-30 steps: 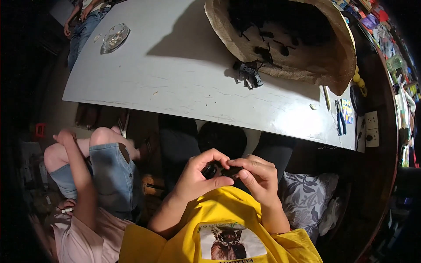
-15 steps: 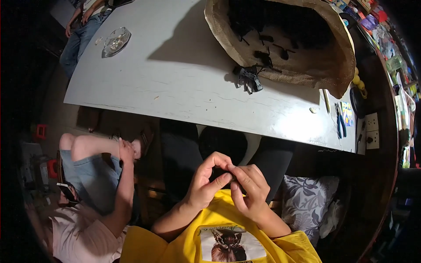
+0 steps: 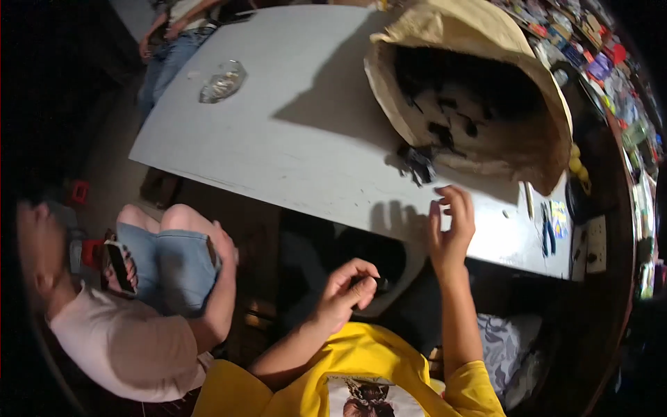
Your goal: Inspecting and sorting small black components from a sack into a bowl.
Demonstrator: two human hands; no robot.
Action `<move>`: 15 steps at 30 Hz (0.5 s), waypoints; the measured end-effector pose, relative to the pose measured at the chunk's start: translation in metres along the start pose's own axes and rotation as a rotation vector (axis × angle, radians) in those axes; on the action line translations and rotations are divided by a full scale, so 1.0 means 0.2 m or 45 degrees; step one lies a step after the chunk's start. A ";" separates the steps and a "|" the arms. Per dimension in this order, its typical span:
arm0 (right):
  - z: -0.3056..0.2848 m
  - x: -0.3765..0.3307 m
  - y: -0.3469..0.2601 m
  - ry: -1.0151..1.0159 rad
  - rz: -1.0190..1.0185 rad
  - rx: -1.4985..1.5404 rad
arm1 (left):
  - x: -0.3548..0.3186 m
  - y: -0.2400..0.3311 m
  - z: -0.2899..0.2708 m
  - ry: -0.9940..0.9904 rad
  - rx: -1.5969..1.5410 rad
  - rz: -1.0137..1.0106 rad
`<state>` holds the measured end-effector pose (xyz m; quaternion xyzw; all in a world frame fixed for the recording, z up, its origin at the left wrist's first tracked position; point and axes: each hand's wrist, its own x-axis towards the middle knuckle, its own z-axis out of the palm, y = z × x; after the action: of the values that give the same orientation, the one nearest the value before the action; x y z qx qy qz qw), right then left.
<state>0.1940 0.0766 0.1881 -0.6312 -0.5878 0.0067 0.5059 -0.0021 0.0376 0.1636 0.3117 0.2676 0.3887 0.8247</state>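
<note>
My left hand (image 3: 349, 290) is held low in front of my yellow shirt, thumb and fingers pinched round a small black part (image 3: 381, 283) that is mostly hidden. Raised over the table's near edge, my right hand (image 3: 453, 224) has its fingers apart and slightly curled, with nothing visible in them. Just beyond its fingertips lies a cluster of black plastic pieces (image 3: 418, 165) at the mouth of a large tan sack (image 3: 472, 35). Several more dark pieces (image 3: 440, 132) rest inside the sack, whose depth is in shadow.
The white table (image 3: 292, 160) carries a glass dish (image 3: 224, 82) and, at right, blue-handled pliers (image 3: 548, 231) near a wall socket (image 3: 596, 243). A seated person (image 3: 139, 326) on my left holds a phone (image 3: 121, 267). Another person (image 3: 182, 48) stands at the far left. A patterned cushion (image 3: 507, 340) lies beside me.
My hands have come apart. The right one has moved up and forward over the table toward the black pieces; the left stays low with the small part. The view has shifted, and the seated person has moved.
</note>
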 end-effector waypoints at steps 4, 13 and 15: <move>0.11 0.13 0.06 -0.067 0.088 -0.400 | -0.05 0.00 -0.04 -0.096 -0.213 -0.158; 0.14 0.10 0.31 0.064 0.110 -0.296 | -0.01 -0.03 -0.08 -0.250 -0.325 -0.213; 0.13 0.11 0.31 0.132 0.049 -0.257 | 0.00 -0.02 -0.05 -0.222 -0.474 -0.203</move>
<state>0.2312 0.1215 0.1474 -0.6897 -0.5463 -0.0753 0.4693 -0.0069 0.0389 0.1530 0.1643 0.1429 0.3365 0.9161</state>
